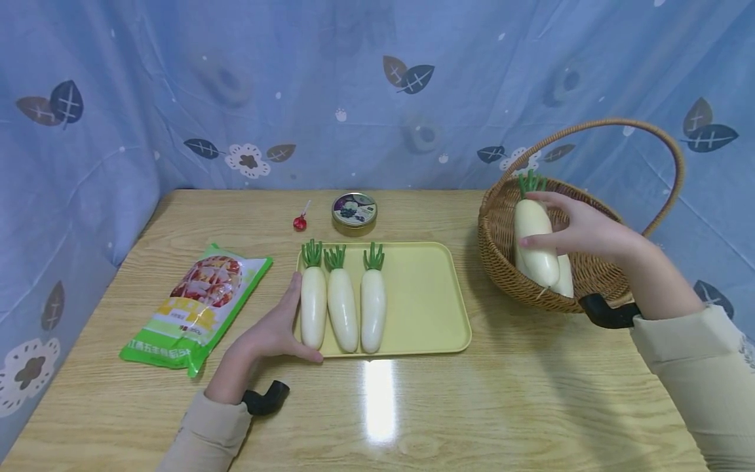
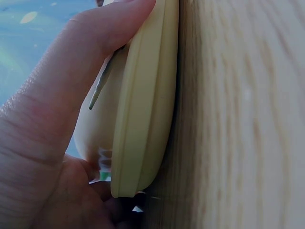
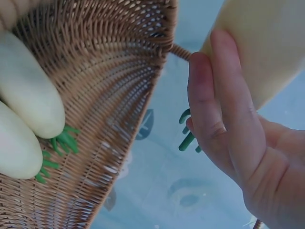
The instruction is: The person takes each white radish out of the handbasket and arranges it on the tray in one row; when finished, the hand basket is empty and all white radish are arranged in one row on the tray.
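My right hand (image 1: 584, 229) grips a white radish (image 1: 533, 219) with green stalks, thumb on one side and fingers on the other. It is over the brown wicker basket (image 1: 498, 262). Two more white radishes (image 3: 31, 86) lie inside the basket, seen in the right wrist view. My left hand (image 1: 274, 334) holds the near left corner of a pale yellow tray (image 1: 421, 301); its thumb lies at the front rim and its fingers along the left side. Three white radishes (image 1: 342, 308) lie side by side on the tray's left part, stalks pointing away from me.
A green and white food bag (image 1: 197, 308) lies left of the tray. Behind the tray are a red-wrapped lollipop (image 1: 300, 223) and a round tin (image 1: 354, 213). The basket's tall handle (image 1: 675, 170) arches above it. A blue patterned cloth (image 1: 342, 98) hangs at the back.
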Available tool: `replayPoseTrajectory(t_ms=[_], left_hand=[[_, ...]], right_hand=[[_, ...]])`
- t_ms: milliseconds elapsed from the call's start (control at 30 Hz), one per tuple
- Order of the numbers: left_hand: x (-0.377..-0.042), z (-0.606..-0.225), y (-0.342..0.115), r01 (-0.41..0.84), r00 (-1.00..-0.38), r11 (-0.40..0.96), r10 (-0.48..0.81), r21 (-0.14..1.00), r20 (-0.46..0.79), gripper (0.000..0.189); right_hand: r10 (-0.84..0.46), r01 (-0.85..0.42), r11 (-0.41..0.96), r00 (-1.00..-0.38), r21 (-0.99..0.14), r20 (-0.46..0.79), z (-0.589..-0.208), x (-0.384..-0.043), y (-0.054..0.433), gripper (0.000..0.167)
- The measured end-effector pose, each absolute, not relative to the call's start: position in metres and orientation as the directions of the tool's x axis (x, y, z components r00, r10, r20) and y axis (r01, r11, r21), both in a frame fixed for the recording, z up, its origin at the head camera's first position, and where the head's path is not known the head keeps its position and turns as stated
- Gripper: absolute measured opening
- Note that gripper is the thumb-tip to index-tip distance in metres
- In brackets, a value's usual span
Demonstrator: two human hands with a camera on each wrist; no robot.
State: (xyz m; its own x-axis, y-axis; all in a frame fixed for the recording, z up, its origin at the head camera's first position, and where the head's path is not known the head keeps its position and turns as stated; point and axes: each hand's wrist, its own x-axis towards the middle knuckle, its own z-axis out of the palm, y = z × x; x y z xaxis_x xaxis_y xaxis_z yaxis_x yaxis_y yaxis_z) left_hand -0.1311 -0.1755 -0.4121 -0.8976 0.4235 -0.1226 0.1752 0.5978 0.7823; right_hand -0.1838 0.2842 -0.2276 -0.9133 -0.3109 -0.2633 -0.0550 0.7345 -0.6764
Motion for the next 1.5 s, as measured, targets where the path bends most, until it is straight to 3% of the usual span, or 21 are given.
replayPoseTrajectory(t_ms=[767,1500], left_hand=[[-0.132,-0.412,-0.175,0.172,-0.898,0.598,0.422,0.783,-0.125,0.148],[-0.133,-0.415,-0.176,0.193,-0.898,0.588,0.428,0.786,-0.100,0.149]], right_hand=[[-0.278,-0.010,0.656,-0.933,-0.755,-0.230,-0.238,-0.144,0.267,0.090],[-0.360,-0.128,0.625,-0.923,-0.770,-0.138,-0.273,-0.130,0.228,0.091]])
